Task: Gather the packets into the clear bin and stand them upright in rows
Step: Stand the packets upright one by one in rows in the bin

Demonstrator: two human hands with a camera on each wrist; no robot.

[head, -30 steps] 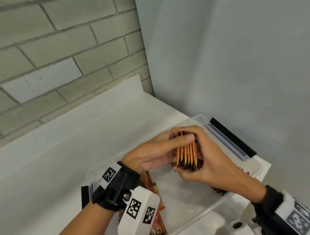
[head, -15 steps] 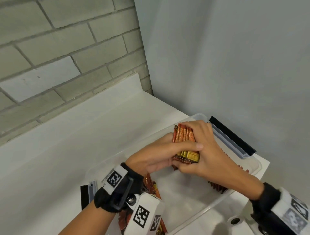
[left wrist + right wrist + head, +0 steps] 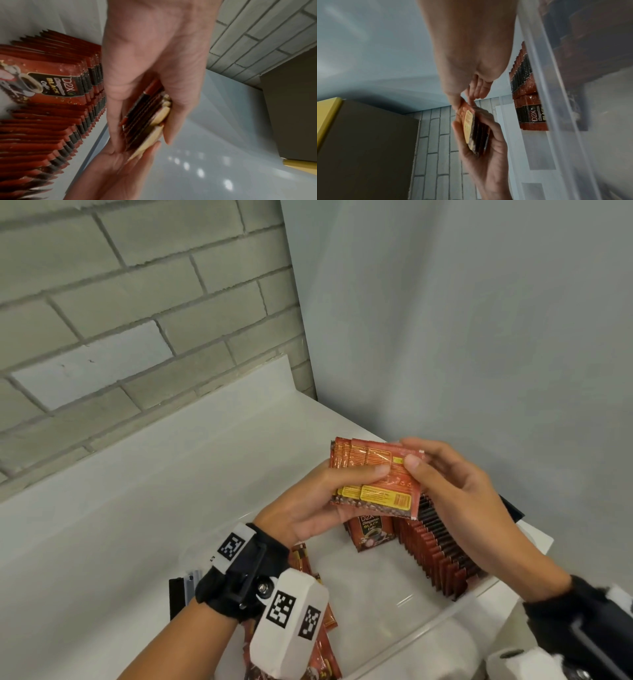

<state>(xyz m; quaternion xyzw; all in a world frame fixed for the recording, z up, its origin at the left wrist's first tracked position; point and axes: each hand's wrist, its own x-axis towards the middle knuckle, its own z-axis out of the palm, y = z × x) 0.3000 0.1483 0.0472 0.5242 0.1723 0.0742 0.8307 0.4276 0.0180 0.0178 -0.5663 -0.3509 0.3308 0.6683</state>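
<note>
While the left hand [image 3: 308,508] clasped a fanned stack of packets [image 3: 373,477] above the clear bin [image 3: 442,621], thumb across their printed backs and fingers curled beneath, the right hand [image 3: 455,491] pinched the top corner of the nearest packet between thumb and forefinger, its other fingers loosely bent. Inside the bin a row of packets [image 3: 442,556] stood upright along the right-hand wall, a shorter row [image 3: 371,530] stood at the far end, and loose packets [image 3: 322,645] lay at the near left corner under the wrist. The bin rested on a white counter [image 3: 137,491].
</note>
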